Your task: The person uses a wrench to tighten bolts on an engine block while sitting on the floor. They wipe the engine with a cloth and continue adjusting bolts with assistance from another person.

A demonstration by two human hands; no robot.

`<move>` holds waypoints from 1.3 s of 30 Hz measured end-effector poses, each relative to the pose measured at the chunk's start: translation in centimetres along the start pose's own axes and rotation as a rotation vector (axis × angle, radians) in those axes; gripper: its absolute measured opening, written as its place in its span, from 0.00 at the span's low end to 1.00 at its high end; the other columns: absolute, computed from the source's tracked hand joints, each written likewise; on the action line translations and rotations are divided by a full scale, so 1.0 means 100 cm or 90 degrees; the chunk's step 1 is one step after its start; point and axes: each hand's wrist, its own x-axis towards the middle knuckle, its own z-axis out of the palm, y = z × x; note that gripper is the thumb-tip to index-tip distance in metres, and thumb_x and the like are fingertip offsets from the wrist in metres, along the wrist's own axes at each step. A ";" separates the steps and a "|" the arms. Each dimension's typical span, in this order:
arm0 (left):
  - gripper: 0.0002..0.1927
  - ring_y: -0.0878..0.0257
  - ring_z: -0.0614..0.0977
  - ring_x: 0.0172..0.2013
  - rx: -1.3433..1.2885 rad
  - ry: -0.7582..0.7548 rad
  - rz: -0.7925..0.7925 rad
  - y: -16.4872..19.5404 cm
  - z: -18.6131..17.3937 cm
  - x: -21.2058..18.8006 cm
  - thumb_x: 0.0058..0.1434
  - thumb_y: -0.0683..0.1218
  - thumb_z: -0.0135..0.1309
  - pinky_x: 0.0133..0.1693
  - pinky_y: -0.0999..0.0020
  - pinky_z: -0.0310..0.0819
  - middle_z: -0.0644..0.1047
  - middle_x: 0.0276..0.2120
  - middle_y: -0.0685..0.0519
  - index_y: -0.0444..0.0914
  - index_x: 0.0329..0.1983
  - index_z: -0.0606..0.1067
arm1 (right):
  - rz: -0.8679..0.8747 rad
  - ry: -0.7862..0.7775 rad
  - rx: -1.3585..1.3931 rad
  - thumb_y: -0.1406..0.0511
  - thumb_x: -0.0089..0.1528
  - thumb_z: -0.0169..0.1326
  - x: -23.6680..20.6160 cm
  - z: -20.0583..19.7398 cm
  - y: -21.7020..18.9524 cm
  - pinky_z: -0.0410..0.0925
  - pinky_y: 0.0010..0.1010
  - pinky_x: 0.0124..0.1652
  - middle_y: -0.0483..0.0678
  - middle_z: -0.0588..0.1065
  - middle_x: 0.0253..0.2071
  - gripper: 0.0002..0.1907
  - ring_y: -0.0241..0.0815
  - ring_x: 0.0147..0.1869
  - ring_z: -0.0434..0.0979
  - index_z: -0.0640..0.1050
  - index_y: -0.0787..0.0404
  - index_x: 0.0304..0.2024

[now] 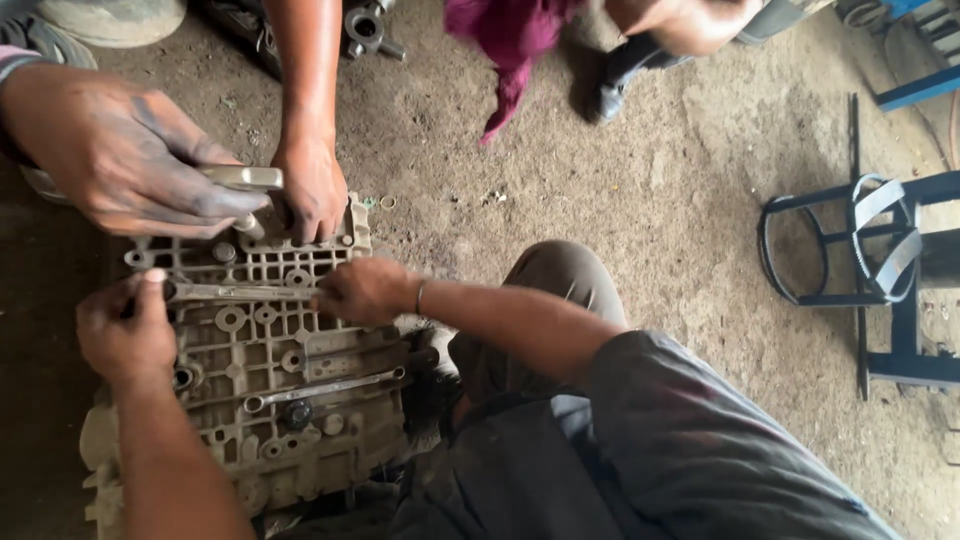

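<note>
A grimy grey metal casting (262,345) with ribs and round bosses lies on the dirt floor. Across its upper part lies a long spanner (240,292). My left hand (125,330) grips the spanner's left end, thumb raised. My right hand (365,290) is closed around its right end. A second spanner (325,388) rests loose lower on the casting. Two hands of other people are at the casting's far edge: one (120,150) holds a pale metal tool (245,178), the other (312,188) presses fingertips on the casting.
My bent knee (560,285) is just right of the casting. A blue metal stand (885,270) is at the right. A magenta cloth (510,45), a dark shoe (608,98) and a metal part (365,25) are at the top.
</note>
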 end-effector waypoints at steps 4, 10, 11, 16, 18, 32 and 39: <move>0.18 0.47 0.80 0.50 0.081 -0.024 0.058 0.002 0.001 0.001 0.67 0.56 0.71 0.54 0.55 0.73 0.79 0.51 0.44 0.37 0.43 0.84 | -0.229 0.023 -0.042 0.57 0.70 0.36 -0.011 0.074 -0.041 0.74 0.38 0.27 0.47 0.75 0.34 0.21 0.40 0.26 0.78 0.75 0.57 0.56; 0.18 0.49 0.80 0.51 0.064 -0.015 0.015 0.002 0.005 0.004 0.66 0.57 0.71 0.55 0.55 0.74 0.80 0.49 0.46 0.39 0.46 0.84 | 0.053 -0.148 0.533 0.49 0.74 0.39 0.005 0.128 -0.095 0.73 0.30 0.28 0.53 0.79 0.31 0.31 0.40 0.30 0.79 0.78 0.70 0.51; 0.17 0.48 0.80 0.52 0.082 -0.024 0.040 0.001 0.005 0.003 0.67 0.56 0.71 0.56 0.55 0.73 0.79 0.49 0.45 0.39 0.46 0.84 | 0.053 -0.170 0.476 0.48 0.75 0.37 0.006 0.115 -0.086 0.73 0.29 0.27 0.53 0.79 0.31 0.34 0.41 0.30 0.79 0.79 0.73 0.49; 0.18 0.48 0.79 0.53 0.085 -0.027 0.001 0.000 0.004 0.003 0.66 0.57 0.70 0.56 0.54 0.72 0.78 0.54 0.44 0.38 0.44 0.83 | -0.120 -0.062 -0.087 0.44 0.70 0.38 0.039 -0.012 0.023 0.72 0.34 0.34 0.45 0.78 0.28 0.29 0.34 0.29 0.76 0.81 0.57 0.45; 0.19 0.47 0.79 0.53 0.082 -0.032 0.003 0.001 0.003 0.003 0.66 0.57 0.70 0.56 0.54 0.72 0.77 0.54 0.44 0.38 0.45 0.83 | -0.092 -0.023 -0.111 0.44 0.69 0.38 0.042 -0.030 0.035 0.73 0.35 0.31 0.44 0.76 0.28 0.27 0.35 0.28 0.75 0.81 0.54 0.44; 0.20 0.50 0.81 0.49 0.041 -0.017 -0.050 0.010 0.004 0.005 0.65 0.56 0.72 0.54 0.57 0.73 0.79 0.51 0.46 0.34 0.41 0.82 | 0.010 -0.131 0.573 0.50 0.70 0.43 0.010 0.143 -0.092 0.74 0.43 0.33 0.56 0.79 0.32 0.29 0.47 0.32 0.79 0.79 0.72 0.47; 0.21 0.47 0.79 0.53 0.104 -0.026 -0.009 0.007 0.004 0.006 0.67 0.58 0.69 0.55 0.54 0.72 0.77 0.54 0.42 0.34 0.44 0.83 | -0.138 -0.016 0.029 0.51 0.68 0.48 0.052 0.014 0.041 0.74 0.44 0.48 0.52 0.81 0.38 0.20 0.45 0.43 0.83 0.80 0.57 0.47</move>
